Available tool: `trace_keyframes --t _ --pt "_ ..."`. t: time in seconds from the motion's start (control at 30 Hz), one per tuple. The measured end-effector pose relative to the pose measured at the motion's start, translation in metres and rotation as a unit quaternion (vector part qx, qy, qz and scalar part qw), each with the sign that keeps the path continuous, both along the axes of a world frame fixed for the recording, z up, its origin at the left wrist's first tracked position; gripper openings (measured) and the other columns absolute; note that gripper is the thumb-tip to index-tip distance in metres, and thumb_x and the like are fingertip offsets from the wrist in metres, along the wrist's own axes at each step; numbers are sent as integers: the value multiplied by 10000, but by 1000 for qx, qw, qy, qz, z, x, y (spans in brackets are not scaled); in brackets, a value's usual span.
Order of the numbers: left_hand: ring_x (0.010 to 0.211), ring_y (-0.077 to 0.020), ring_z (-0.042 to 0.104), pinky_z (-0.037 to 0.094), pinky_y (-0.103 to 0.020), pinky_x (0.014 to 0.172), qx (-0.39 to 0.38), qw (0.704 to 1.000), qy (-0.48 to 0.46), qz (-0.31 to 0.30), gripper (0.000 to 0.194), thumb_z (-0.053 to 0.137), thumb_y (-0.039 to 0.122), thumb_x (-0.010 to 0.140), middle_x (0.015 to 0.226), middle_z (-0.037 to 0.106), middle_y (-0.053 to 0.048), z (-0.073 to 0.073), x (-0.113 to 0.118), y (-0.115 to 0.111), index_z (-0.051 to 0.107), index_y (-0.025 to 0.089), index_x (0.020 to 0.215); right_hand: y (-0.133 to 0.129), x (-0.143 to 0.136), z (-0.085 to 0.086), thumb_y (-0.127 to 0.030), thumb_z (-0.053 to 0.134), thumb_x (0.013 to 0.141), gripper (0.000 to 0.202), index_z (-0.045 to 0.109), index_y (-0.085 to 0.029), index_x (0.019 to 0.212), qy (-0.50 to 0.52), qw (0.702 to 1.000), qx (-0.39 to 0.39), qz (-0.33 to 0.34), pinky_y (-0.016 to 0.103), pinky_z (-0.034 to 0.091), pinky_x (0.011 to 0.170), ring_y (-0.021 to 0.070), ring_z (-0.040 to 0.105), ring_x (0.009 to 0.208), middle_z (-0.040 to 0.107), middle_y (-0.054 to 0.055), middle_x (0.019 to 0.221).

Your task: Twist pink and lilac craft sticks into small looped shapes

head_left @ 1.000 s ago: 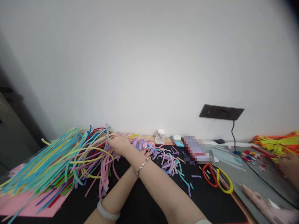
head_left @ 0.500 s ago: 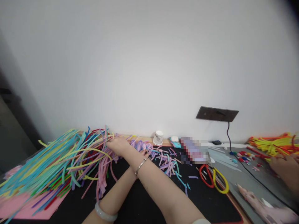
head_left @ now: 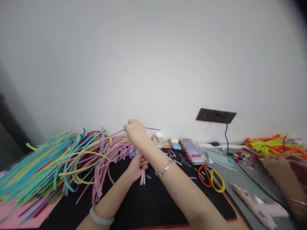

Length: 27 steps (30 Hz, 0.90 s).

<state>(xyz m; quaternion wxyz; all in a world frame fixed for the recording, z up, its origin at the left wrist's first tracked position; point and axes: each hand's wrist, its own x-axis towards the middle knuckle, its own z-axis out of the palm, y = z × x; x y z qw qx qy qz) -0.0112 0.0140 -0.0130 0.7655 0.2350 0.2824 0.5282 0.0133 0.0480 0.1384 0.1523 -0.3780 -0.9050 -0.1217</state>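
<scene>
My right hand (head_left: 137,133) is raised near the wall, its fingers closed on a thin purple pipe cleaner (head_left: 153,128) that sticks out on both sides. Below it, my left hand (head_left: 135,166) is curled, with short pink-lilac pipe cleaners (head_left: 142,177) hanging beneath its fingers. My right forearm covers part of the mat behind it. Left of my hands lies a loose heap of pink and lilac pipe cleaners (head_left: 98,179). Farther left spreads a large bundle of turquoise and yellow pipe cleaners (head_left: 39,166).
Red-and-yellow-handled scissors (head_left: 217,180) lie on the black mat (head_left: 153,207). A small white cup (head_left: 158,139) stands by the wall. At the right are a pink glue gun (head_left: 257,204), a black cable (head_left: 260,185), pompoms (head_left: 240,156) and another person's hands (head_left: 279,164) near orange-yellow pipe cleaners (head_left: 266,143).
My right hand has risen from the heap and moved right, drawing out a purple pipe cleaner. My left hand now shows below it. The view has shifted slightly right.
</scene>
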Motion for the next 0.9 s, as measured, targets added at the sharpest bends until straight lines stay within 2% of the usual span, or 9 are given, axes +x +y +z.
trace_keyframes --t 0.07,0.17,0.23,0.37,0.5,0.63,0.9 --pt "333 -22 177 138 -139 336 -14 1000 -17 -9 301 569 394 868 465 275 111 2 0 0 452 174 700 -6 33 4 -126 429 922 259 684 -121 875 41 996 -61 -54 287 411 723 195 576 833 636 138 906" --pt "324 -23 161 121 -136 334 -37 998 -47 -31 338 431 448 933 461 259 114 6 0 -2 523 149 805 -22 90 -2 -166 422 915 307 675 -143 743 125 980 -94 -124 268 359 637 165 554 663 644 97 709" --pt "320 -25 168 120 -140 334 -41 997 -51 -29 359 382 443 952 461 260 110 10 0 -5 537 141 834 -36 124 -12 -175 436 888 300 644 -165 672 193 966 -100 -140 262 325 593 147 510 595 613 54 633" --pt "319 -23 159 113 -138 340 -23 999 -30 3 326 406 436 946 460 264 110 17 4 -11 541 150 864 -64 171 -40 -197 449 836 278 565 -182 585 250 940 -186 -137 253 267 518 130 409 527 464 -9 525" --pt "325 -20 145 114 -131 342 -10 999 -23 47 344 400 447 947 460 264 109 23 7 -14 508 161 787 -76 189 -61 -218 442 814 246 529 -181 587 281 916 -264 -108 241 241 494 117 339 513 377 -36 524" --pt "335 -12 140 122 -133 340 -17 998 -16 59 473 373 482 947 459 251 101 24 6 -13 355 173 590 -74 192 -73 -226 441 812 238 502 -171 589 301 899 -305 -90 233 248 500 107 323 519 358 -41 540" --pt "349 -11 128 132 -129 345 6 998 15 62 496 473 518 894 464 249 103 22 5 -13 305 181 571 -71 196 -85 -191 431 792 251 421 -178 541 318 888 -327 -61 228 209 497 97 273 521 293 -53 534"
